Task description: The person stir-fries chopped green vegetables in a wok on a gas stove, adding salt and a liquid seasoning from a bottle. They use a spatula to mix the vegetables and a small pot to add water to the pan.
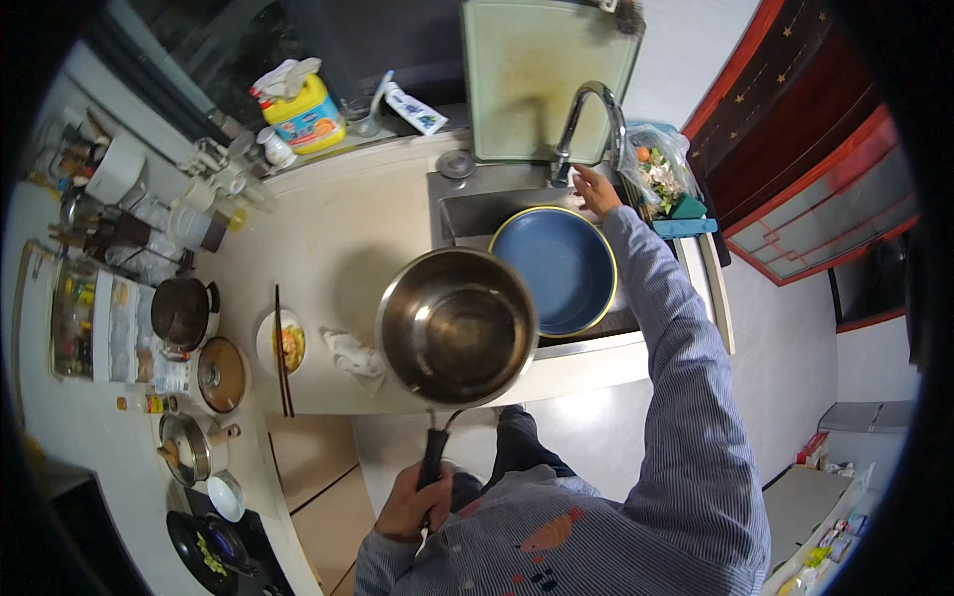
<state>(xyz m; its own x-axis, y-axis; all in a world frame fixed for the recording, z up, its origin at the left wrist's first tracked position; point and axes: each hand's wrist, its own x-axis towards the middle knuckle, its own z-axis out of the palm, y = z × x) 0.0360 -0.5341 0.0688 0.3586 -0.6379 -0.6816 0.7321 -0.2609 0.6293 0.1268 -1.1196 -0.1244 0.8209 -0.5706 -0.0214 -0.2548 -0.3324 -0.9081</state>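
My left hand [414, 499] grips the black handle of a stainless steel pan [456, 328], which is held above the counter's front edge, partly over the sink's left side. The pan looks empty. My right hand [595, 190] reaches to the base of the chrome faucet [585, 112], fingers apart; whether it touches the faucet's lever cannot be told. Below that hand, a blue basin [553, 270] with a yellow rim sits in the steel sink [477, 212]. A crumpled white cloth [354, 357] lies just left of the pan.
A green cutting board [548, 74] stands behind the faucet. Right of the sink is a plastic bag [659, 175] of food scraps. Chopsticks [280, 350] rest across a plate of food [293, 346] on the left. Lidded pots [222, 375] line the left counter; a yellow jug [305, 115] stands on the sill.
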